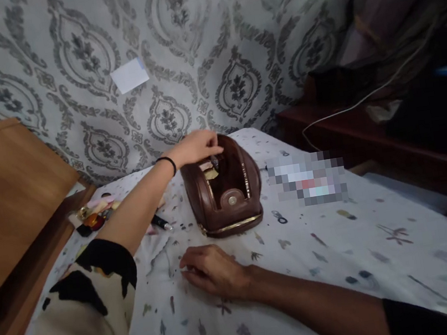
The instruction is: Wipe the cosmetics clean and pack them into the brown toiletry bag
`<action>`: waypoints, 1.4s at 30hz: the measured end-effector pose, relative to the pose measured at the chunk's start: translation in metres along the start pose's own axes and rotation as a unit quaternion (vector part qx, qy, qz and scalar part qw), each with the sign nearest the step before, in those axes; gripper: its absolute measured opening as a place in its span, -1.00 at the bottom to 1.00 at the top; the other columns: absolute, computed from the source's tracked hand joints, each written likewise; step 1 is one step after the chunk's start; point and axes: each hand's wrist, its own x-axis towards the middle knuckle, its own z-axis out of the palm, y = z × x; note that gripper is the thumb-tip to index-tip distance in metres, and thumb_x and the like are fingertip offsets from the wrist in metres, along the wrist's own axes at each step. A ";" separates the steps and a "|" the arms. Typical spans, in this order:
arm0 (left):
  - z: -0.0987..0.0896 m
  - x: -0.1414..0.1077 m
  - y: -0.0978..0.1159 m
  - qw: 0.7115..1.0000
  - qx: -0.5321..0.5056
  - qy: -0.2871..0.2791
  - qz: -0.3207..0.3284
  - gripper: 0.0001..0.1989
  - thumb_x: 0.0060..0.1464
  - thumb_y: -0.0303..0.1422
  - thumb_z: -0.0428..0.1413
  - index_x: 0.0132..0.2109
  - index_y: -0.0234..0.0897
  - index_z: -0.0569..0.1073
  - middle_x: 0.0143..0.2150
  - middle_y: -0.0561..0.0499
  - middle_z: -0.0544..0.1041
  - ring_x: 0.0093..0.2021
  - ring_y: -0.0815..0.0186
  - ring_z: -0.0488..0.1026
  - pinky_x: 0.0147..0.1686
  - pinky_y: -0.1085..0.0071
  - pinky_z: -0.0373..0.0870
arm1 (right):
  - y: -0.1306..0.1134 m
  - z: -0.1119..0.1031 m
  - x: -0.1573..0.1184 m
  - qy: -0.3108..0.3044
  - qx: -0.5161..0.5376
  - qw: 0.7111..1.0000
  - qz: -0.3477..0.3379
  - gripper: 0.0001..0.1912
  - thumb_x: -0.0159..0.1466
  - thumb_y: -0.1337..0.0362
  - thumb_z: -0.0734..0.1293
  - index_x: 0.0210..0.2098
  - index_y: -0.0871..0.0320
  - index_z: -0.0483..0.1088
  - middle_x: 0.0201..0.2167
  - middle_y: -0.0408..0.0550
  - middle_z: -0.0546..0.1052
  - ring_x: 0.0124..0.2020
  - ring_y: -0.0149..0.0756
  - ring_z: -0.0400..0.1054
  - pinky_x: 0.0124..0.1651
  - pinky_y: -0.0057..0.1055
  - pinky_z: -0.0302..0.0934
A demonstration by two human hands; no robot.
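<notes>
A brown leather bag (200,207) stands upright on the patterned cloth, its top unzipped. Over its opening is my left hand (197,146), fingers bent down and pressed together; whatever they grip is hard to make out. A small dark item (215,162) shows just below the fingertips, near a yellowish item (211,174) inside the bag. Much of the bag's dark interior is hidden. In front of the bag, my right hand (216,272) rests on the cloth, loosely curled, thumb apart from the fingers, holding nothing visible.
Several cosmetics (95,221) lie beyond my left forearm, with a black tube (161,222) nearer the bag. A blurred-out item (309,177) lies right of the bag. Wooden furniture (9,194) borders the left; a dark red ledge with a white cable (345,110) is at right.
</notes>
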 end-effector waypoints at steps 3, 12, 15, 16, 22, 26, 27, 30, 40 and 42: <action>-0.007 -0.045 -0.016 0.979 -0.140 0.133 0.057 -0.73 0.24 -0.27 0.02 -0.13 -0.36 0.52 -0.22 -0.03 0.58 -0.22 0.31 0.47 -0.17 0.43 0.33 | 0.001 0.000 0.000 0.001 0.013 1.000 -0.009 -0.85 0.35 0.37 0.26 -0.24 0.20 0.48 -0.31 -0.01 0.58 -0.31 -0.31 0.44 -0.22 -0.46 0.22; 0.089 -0.204 -0.088 0.960 -0.123 0.150 -0.202 -0.75 0.25 -0.26 -0.05 -0.13 -0.26 0.48 -0.19 -0.03 0.60 -0.15 0.21 0.51 -0.08 0.33 0.39 | 0.004 0.004 0.001 0.018 0.041 0.999 -0.004 -0.78 0.38 0.33 0.26 -0.40 0.17 0.41 -0.44 -0.08 0.51 -0.42 -0.35 0.38 -0.31 -0.47 0.17; 0.124 -0.235 -0.097 0.944 -0.098 0.173 -0.263 -0.73 0.27 -0.27 -0.04 -0.02 -0.28 0.45 -0.01 -0.16 0.55 0.07 0.09 0.45 0.09 0.20 0.35 | 0.004 0.004 0.001 0.027 0.056 0.998 0.004 -0.74 0.39 0.30 0.24 -0.43 0.16 0.38 -0.47 -0.10 0.48 -0.45 -0.35 0.35 -0.34 -0.47 0.15; 0.133 -0.242 -0.097 0.939 -0.095 0.178 -0.279 -0.71 0.28 -0.27 -0.04 0.02 -0.29 0.44 0.03 -0.19 0.53 0.09 0.07 0.43 0.10 0.17 0.35 | 0.003 0.003 0.001 0.028 0.061 0.998 0.010 -0.73 0.40 0.29 0.23 -0.44 0.16 0.38 -0.48 -0.10 0.47 -0.45 -0.35 0.34 -0.35 -0.47 0.15; 0.160 -0.255 -0.083 0.924 -0.097 0.200 -0.311 -0.68 0.33 -0.25 -0.04 0.12 -0.28 0.41 0.10 -0.18 0.49 0.15 0.09 0.39 0.18 0.15 0.30 | -0.003 0.001 0.007 -0.017 0.045 0.997 0.060 -0.81 0.34 0.32 0.21 -0.38 0.15 0.40 -0.44 -0.08 0.50 -0.41 -0.31 0.37 -0.32 -0.42 0.18; 0.160 -0.257 -0.077 0.928 -0.122 0.204 -0.287 -0.69 0.33 -0.25 -0.03 0.12 -0.20 0.43 0.13 -0.13 0.49 0.15 0.12 0.40 0.19 0.16 0.30 | -0.009 -0.002 0.016 -0.070 0.010 0.994 0.085 -0.86 0.28 0.34 0.25 -0.20 0.14 0.43 -0.38 -0.09 0.51 -0.40 -0.30 0.37 -0.29 -0.39 0.23; 0.159 -0.258 -0.076 0.930 -0.131 0.205 -0.277 -0.69 0.33 -0.25 -0.03 0.12 -0.19 0.43 0.15 -0.12 0.48 0.17 0.14 0.39 0.20 0.17 0.30 | -0.011 -0.002 0.019 -0.077 0.008 0.993 0.085 -0.82 0.28 0.33 0.26 -0.13 0.14 0.42 -0.33 -0.07 0.51 -0.39 -0.31 0.37 -0.27 -0.38 0.25; 0.155 -0.261 -0.072 0.934 -0.163 0.205 -0.243 -0.69 0.35 -0.25 -0.06 0.11 -0.19 0.44 0.14 -0.10 0.52 0.16 0.17 0.42 0.18 0.23 0.33 | -0.017 0.003 0.032 -0.086 -0.015 0.993 0.075 -0.62 0.30 0.32 0.28 0.11 0.12 0.32 -0.12 0.01 0.47 -0.36 -0.33 0.39 -0.19 -0.33 0.30; 0.164 -0.265 -0.069 0.909 -0.261 0.248 -0.209 -0.72 0.33 -0.35 -0.10 0.01 -0.20 0.47 0.07 -0.05 0.58 0.09 0.25 0.50 0.12 0.33 0.38 | -0.018 0.041 0.056 -0.072 -0.143 0.985 0.060 -0.89 0.34 0.38 0.24 -0.24 0.13 0.41 -0.18 0.02 0.49 -0.12 -0.15 0.41 -0.16 -0.32 0.28; 0.165 -0.266 -0.072 0.891 -0.282 0.273 -0.227 -0.72 0.34 -0.35 -0.14 0.00 -0.21 0.44 0.02 -0.05 0.60 0.03 0.28 0.53 0.04 0.36 0.43 | -0.012 0.041 0.053 -0.041 -0.096 0.993 0.048 -0.86 0.32 0.39 0.22 -0.34 0.12 0.37 -0.31 -0.04 0.48 -0.25 -0.22 0.40 -0.21 -0.35 0.25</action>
